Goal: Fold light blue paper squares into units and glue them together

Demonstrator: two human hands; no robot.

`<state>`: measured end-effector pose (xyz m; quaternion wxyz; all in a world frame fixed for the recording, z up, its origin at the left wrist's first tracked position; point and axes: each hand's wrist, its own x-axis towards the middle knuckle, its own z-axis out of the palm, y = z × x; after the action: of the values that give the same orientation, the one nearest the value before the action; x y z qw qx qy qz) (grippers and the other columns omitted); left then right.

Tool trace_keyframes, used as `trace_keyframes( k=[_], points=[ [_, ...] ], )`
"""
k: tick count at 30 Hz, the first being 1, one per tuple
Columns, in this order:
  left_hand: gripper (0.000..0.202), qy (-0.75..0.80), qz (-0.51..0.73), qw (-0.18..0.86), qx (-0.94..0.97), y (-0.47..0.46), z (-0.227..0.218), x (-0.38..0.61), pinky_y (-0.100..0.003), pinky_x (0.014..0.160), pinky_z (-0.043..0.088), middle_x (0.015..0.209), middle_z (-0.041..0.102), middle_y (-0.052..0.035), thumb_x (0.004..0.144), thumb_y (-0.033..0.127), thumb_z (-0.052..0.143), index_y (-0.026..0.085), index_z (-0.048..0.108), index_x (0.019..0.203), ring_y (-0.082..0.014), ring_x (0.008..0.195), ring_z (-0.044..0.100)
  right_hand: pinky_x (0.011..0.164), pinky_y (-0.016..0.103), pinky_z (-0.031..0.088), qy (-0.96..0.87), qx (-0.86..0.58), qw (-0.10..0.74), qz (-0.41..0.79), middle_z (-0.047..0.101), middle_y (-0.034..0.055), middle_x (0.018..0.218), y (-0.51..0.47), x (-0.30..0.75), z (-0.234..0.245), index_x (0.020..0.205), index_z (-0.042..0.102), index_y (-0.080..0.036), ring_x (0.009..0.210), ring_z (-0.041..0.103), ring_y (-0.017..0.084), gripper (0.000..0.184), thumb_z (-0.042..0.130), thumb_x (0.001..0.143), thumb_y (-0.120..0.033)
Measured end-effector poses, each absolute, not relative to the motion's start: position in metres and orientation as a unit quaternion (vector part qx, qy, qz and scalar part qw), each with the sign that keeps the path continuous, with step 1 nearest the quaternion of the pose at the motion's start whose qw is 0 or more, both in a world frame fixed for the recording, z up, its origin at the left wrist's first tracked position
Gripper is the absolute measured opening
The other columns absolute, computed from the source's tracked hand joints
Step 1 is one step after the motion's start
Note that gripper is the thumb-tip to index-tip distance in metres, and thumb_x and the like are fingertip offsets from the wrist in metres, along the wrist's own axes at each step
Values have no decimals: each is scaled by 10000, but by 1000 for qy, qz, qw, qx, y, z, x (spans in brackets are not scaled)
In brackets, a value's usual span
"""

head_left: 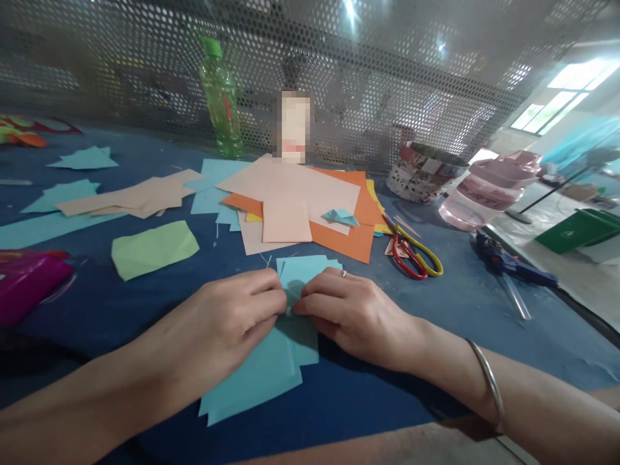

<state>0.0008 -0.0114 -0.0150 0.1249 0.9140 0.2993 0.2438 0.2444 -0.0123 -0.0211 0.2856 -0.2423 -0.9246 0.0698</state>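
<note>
Now, over on your left, pale green paper [155,250] lies apart while your left hand [227,323] pinches the light blue paper sheets [261,368] tight on the blue tabletop [358,400], right in front of you; your right hand [358,316] grips the same sheets narrowly from the other side, red-and-yellow scissors [411,255] lying beyond it

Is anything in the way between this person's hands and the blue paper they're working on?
Nothing visible stands in the way. The left hand and right hand are both directly on the light blue paper, with their fingers meeting at it and no other object between them.
</note>
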Motion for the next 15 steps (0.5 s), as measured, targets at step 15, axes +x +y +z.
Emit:
trace_keyframes(
  k=[15],
  points=[
    [321,298,222,73,926,-17,-11,2,-277,610,425,830,605,-10,1014,85,403,193,630,815,-146,690,592,703,281,464,-937,-244,249,14,665,50,873,-17,243,-17,933,726,-164,808,560,178,221,550,1032,-75]
  ],
)
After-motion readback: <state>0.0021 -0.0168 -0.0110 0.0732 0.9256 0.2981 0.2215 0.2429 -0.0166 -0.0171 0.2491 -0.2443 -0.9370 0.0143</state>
